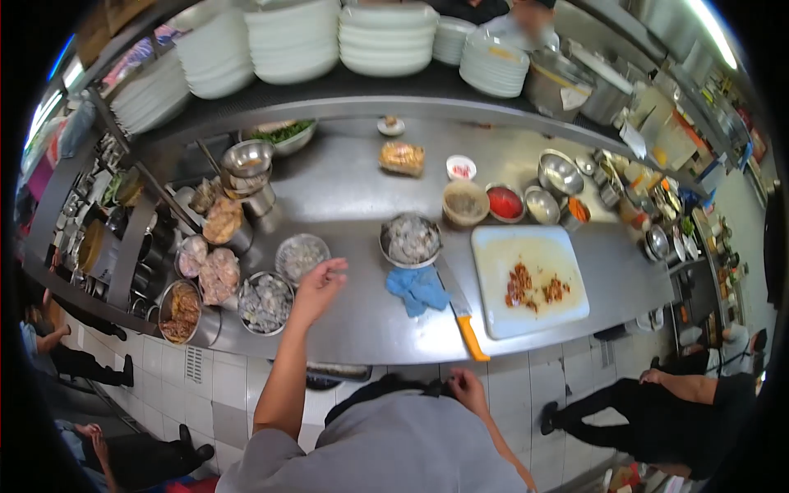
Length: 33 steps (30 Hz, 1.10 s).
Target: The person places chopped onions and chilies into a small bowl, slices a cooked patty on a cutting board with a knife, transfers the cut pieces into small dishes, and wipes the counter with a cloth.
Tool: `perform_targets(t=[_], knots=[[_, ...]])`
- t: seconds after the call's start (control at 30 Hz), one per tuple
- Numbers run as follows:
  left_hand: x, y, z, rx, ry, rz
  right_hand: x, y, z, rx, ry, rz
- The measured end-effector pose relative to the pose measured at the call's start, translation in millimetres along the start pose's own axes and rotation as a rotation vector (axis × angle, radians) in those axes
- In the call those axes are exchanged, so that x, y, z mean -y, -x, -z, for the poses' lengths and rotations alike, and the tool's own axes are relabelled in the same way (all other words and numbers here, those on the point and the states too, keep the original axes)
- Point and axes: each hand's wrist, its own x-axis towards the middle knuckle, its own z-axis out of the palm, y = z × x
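Note:
My left hand (323, 280) is over the counter's front part, fingers loosely apart and holding nothing. It is beside a metal bowl of peeled shrimp (302, 256) and a bowl of grey seafood pieces (265, 302); I cannot tell whether it touches either. My right hand (468, 389) is low by my waist, off the counter edge, with curled fingers and nothing visible in them. Between them on the counter are a bowl of grey shrimp (411, 238), a blue cloth (417, 289) and a knife with a yellow handle (470, 337). Chopped reddish-brown bits (526, 287) lie on the white cutting board (493, 248).
Bags of pale meat (219, 276) and a pot of brown marinated pieces (180, 311) crowd the left. A red-filled bowl (505, 202) stands among small bowls behind the board. Stacked white plates (388, 41) fill the shelf (329, 117). Other people stand at both sides.

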Motion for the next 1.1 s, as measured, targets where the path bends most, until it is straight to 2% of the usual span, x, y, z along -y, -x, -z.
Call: perform_targets(t=[0.1,0.17,0.3,0.37,0.43,0.5,0.53,0.57,0.6,0.67,0.77,0.83,0.9,0.93,1.0,1.03,1.07,1.1], knots=[[-107.0,-24.3,1.5,-0.146,-0.159,-0.361,-21.8,3.3,-6.8,-0.013,-0.182,-0.069],[-193.0,-43.8,-11.7,-0.247,-0.405,-0.678,-2.7,-4.4,-6.4,0.043,-0.108,-0.052],[-317.3,-97.6,-36.3,-0.275,-0.526,-0.948,25.2,-15.2,-3.1,0.153,-0.051,0.016],[-358.9,-135.9,-43.1,-0.323,-0.768,-1.250,33.5,-21.8,0.2,0.162,-0.014,0.083],[-380.2,-181.4,-39.7,-0.311,-0.948,-1.289,28.1,-17.9,-1.5,0.141,0.007,0.084],[-386.2,-229.0,-30.9,-0.293,-1.247,-1.232,23.1,-14.6,-3.7,0.118,0.034,0.049],[-384.2,-252.3,-23.1,-0.275,-1.300,-1.020,26.1,-11.4,-0.9,0.135,-0.018,0.052],[-385.1,-269.6,-13.5,-0.043,-1.241,-0.943,43.0,-3.7,9.5,0.115,-0.037,0.024],[-386.0,-286.6,-3.0,0.023,-1.350,-0.923,40.5,1.3,10.8,0.089,-0.055,0.004],[-384.6,-285.3,0.3,0.008,-1.330,-0.981,36.3,12.6,17.4,0.051,-0.101,-0.029],[-384.5,-281.4,-1.4,0.034,-1.263,-0.879,35.1,21.8,21.8,0.008,-0.112,-0.069],[-379.8,-280.0,0.4,-0.058,-1.303,-1.044,18.4,29.8,14.9,-0.019,-0.099,-0.075],[-379.5,-261.3,-11.3,-0.105,-1.233,-0.951,1.7,24.8,7.7,-0.022,-0.076,0.025],[-376.1,-263.2,-10.6,-0.170,-1.300,-1.020,11.3,19.8,11.5,0.010,-0.059,-0.026],[-373.9,-249.8,-13.0,-0.111,-1.274,-1.227,7.9,10.9,8.6,0.026,-0.046,-0.017],[-369.3,-243.2,-17.5,-0.111,-1.236,-1.251,4.3,8.2,3.2,0.054,-0.075,-0.023],[-368.4,-230.4,-22.6,-0.216,-1.383,-1.340,2.3,3.0,3.6,0.068,-0.101,-0.047],[-369.6,-220.0,-25.1,-0.245,-1.428,-1.306,12.6,-6.8,8.1,0.088,-0.095,-0.016]])
